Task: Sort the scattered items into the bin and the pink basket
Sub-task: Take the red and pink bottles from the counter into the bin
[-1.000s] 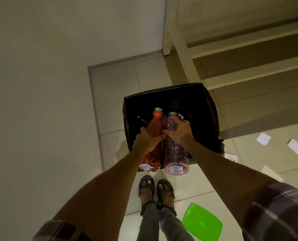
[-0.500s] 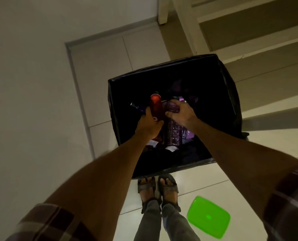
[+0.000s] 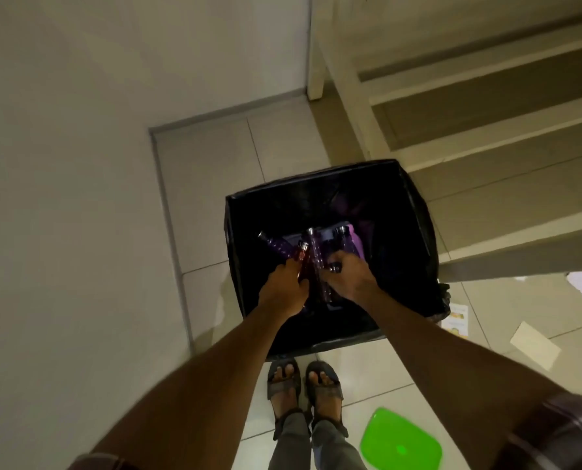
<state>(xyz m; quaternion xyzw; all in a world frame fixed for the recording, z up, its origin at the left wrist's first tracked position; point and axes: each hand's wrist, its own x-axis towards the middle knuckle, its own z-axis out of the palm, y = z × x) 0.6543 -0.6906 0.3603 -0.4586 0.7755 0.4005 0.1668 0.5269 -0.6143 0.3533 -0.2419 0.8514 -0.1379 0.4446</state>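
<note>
Both hands reach down into the black bin [image 3: 415, 212], the left hand [image 3: 283, 290] gripping a red bottle [image 3: 301, 257] and the right hand [image 3: 349, 278] seemingly closed on a clear bottle [image 3: 316, 256].

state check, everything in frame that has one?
bin: open, black liner, bottles inside
red bottle: in bin, left hand closed on it
clear pink bottle: in bin, right hand on it
purple bottle: lying in bin, untouched
green lid: flat on floor
papers: loose on floor
</note>
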